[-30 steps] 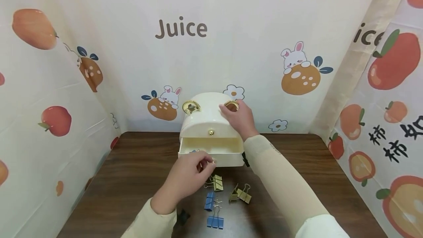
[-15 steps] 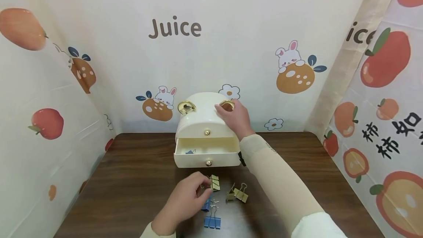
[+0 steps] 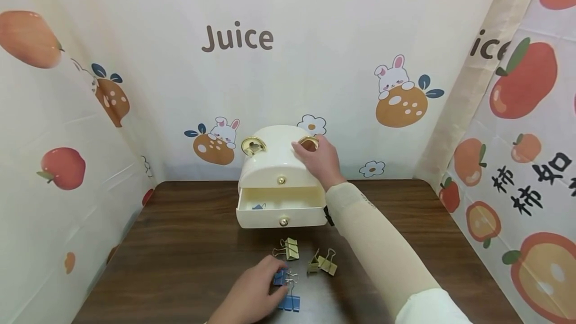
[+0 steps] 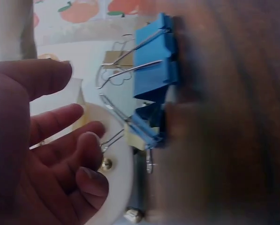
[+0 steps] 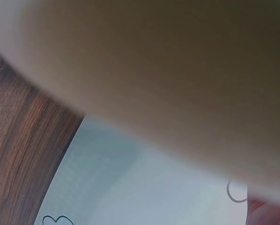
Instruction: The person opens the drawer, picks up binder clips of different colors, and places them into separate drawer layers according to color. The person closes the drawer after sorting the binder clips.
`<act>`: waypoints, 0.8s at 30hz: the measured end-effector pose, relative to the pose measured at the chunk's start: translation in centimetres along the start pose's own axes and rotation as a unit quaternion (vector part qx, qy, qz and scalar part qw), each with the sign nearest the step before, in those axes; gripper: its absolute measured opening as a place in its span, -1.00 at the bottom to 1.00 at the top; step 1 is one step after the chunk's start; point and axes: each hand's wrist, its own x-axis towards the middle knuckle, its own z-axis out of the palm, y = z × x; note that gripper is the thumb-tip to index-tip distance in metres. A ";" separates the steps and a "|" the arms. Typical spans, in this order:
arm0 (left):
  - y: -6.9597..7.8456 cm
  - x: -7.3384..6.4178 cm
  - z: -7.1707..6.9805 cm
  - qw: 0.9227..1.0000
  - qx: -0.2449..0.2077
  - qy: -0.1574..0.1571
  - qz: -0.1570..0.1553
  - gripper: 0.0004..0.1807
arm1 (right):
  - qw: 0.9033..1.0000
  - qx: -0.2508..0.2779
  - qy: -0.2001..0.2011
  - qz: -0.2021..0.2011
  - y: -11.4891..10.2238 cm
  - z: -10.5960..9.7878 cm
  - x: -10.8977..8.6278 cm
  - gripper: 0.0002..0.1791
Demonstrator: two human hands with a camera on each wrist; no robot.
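Observation:
A blue binder clip [image 3: 279,277] lies at the fingertips of my left hand [image 3: 252,291], and a second blue binder clip [image 3: 293,304] is just nearer, partly behind the thumb. In the left wrist view the thumb and fingers are apart, with no clip between them. My right hand [image 3: 320,160] holds the right gold ear-shaped ring [image 3: 309,140] on top of a small cream drawer cabinet [image 3: 281,151]. Its lower drawer [image 3: 258,218] is pulled out, and a blue clip [image 3: 258,207] lies inside. A sleeve fills most of the right wrist view.
Between the drawer and the left hand lies a gold binder clip [image 3: 292,249]. Two more gold binder clips [image 3: 327,265] sit to its right on the dark wooden table [image 3: 189,259]. Printed fabric [image 3: 324,74] hangs behind and along both sides.
My left hand has left the drawer's knob and come down and nearer, to the blue clips. The right hand keeps its hold on the ring. The view has shifted slightly.

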 end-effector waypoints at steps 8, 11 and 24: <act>0.0 0.0 1.4 0.998 0.019 -0.049 -0.018 -0.47 | 1.000 -0.003 0.001 -0.002 -0.1 0.0 -0.1 -0.34; 0.2 0.0 1.8 0.998 0.021 -0.057 -0.016 -0.42 | 1.000 -0.002 0.001 -0.001 -0.1 0.0 -0.1 -0.34; 0.7 1.7 2.5 0.997 0.045 -0.053 -0.028 -0.30 | 1.000 -0.002 -0.010 0.003 -0.1 -0.1 0.0 -0.30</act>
